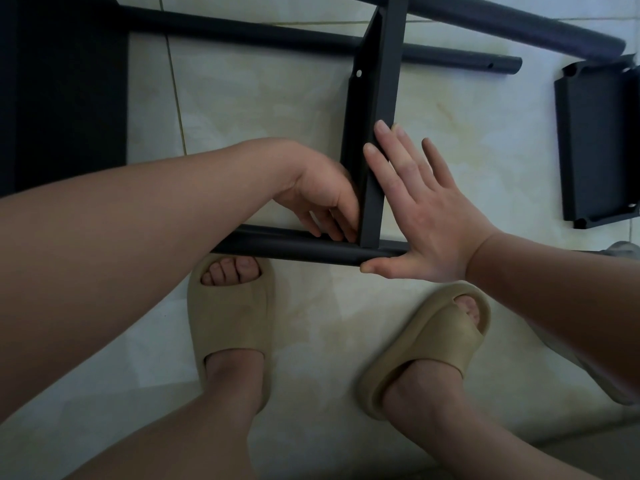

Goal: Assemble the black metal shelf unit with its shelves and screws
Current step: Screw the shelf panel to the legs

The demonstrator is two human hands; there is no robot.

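- Black metal shelf (372, 109) stands edgewise between left hand (322, 199) and right hand (426, 216), meeting the tube (294, 249) beneath them.
- Right hand flat, fingers straight, against it.
- Left hand curls at the joint; grip unclear.

The one head camera is looking steeply down from above the person's own body, facing forward over the tiled floor (277, 109). It is sitting close: both forearms are filling the near corners, the left hand (322, 188) and right hand (415, 209) are meeting at mid-frame, and the sandals (228, 313) are lying directly below. The wide lens is bowing the tube (519, 26) along the far edge, top right.
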